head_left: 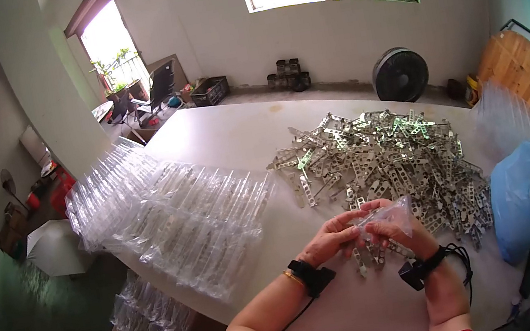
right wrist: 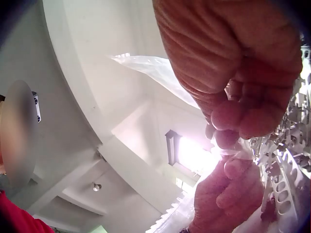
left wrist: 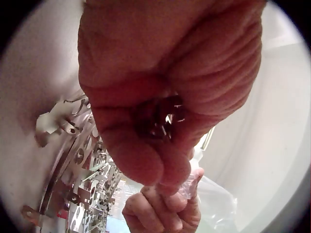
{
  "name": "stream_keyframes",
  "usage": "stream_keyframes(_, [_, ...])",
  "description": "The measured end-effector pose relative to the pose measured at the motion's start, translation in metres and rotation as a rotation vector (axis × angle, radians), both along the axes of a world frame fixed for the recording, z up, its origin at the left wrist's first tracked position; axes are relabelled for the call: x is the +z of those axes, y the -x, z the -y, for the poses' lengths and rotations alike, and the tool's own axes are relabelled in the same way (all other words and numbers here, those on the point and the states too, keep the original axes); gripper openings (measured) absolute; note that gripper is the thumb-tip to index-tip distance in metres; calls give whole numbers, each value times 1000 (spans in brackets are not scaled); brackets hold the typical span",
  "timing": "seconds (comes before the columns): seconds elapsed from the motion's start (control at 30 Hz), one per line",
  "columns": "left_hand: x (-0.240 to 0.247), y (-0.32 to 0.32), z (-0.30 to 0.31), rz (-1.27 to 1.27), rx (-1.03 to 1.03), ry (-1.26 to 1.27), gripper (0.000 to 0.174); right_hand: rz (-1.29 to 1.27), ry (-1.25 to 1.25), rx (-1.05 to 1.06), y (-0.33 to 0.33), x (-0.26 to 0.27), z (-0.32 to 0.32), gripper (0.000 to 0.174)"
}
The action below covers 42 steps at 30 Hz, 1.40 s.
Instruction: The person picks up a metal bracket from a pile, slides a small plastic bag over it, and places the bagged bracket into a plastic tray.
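Note:
In front of the body, both hands meet over the near edge of a heap of flat metal brackets (head_left: pixel 396 158) with holes in them. My left hand (head_left: pixel 329 240) pinches a small clear plastic bag (head_left: pixel 400 212) between thumb and fingertips. From the other side my right hand (head_left: pixel 406 234) pinches the same bag, its loose end sticking out past the fingers. In the left wrist view, shiny metal (left wrist: pixel 169 118) shows inside the curl of the left hand, mostly hidden by the palm. The right wrist view has the bag's pointed end (right wrist: pixel 150 68) beyond the right hand.
Overlapping rows of clear plastic packets (head_left: pixel 196 211) cover the left of the white table (head_left: pixel 223 120). At the right edge stand a blue plastic bag (head_left: pixel 526 193) and clear bags (head_left: pixel 510 116). More packets (head_left: pixel 150 315) lie below the table's left side. A fan (head_left: pixel 400 75) stands behind.

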<state>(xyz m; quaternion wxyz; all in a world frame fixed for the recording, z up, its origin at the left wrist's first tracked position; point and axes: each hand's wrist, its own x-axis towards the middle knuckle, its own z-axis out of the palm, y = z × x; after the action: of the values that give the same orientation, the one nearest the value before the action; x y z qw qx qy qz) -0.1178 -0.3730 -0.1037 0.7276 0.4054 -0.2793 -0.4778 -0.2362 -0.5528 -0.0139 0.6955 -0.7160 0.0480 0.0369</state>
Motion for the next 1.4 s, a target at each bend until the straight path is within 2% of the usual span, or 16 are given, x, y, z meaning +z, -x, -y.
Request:
stream_keyframes(0.2, [-7, -4, 0, 11, -17, 37, 23, -35, 30, 39, -7, -13, 4, 52])
stream_keyframes(0.33, [-5, -3, 0, -42, 147, 3, 14, -70, 48, -38, -7, -17, 9, 46])
stream_keyframes(0.37, [-8, -2, 3, -55, 204, 5, 13, -66, 56, -33, -9, -21, 13, 36])
stream_keyframes(0.47, [-6, -5, 3, -2, 209, -6, 14, 5, 10, 29, -10, -28, 18, 26])
stream_keyframes(0.5, [-8, -6, 4, 14, 224, -11, 14, -13, 43, 5, -9, -24, 17, 29])
stream_keyframes(0.73, [-5, -4, 5, -26, 159, 38, 15, 21, -11, -129, -9, -29, 10, 19])
stream_keyframes(0.8, [-4, -3, 6, 2, 137, 40, 16, 41, 98, -109, -9, -28, 12, 14])
stream_keyframes(0.83, [-2, -2, 7, -28, 140, 46, 12, 64, 87, -126, -9, -26, 10, 12])
stream_keyframes(1.07, [2, 1, 3, -53, 83, 33, 12, 102, 101, -66, -10, -37, 18, 15])
stream_keyframes(1.13, [3, 2, 2, -45, 5, 63, 14, 160, 69, -62, -8, -34, 16, 14])
stream_keyframes(1.23, [4, 2, 2, -25, -21, 30, 17, 154, -8, 45, -12, -41, 21, 17])
stream_keyframes(1.33, [3, 4, 3, -10, -43, 26, 17, 151, -53, 55, -11, -40, 17, 9])
stream_keyframes(1.4, [1, 3, 4, -13, -60, 30, 18, 113, 145, 0, -8, -37, 13, 9])
